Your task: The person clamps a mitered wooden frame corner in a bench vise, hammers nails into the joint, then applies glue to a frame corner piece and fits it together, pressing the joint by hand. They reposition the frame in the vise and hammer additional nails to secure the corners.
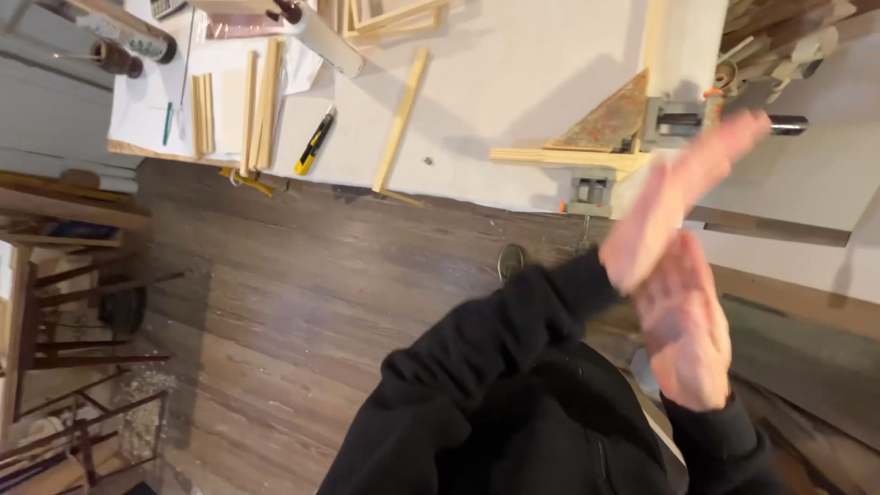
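Both hands are flat and empty, fingers stretched, palms pressed across each other, blurred. The left hand (683, 197) lies over the right hand (686, 325), black sleeves behind. Just beyond the left fingertips sits a grey metal corner clamp (674, 124) gripping pale square wood strips (568, 158) beside a rusty triangular plate (610, 119). Well left lies a yellow utility knife (314, 140).
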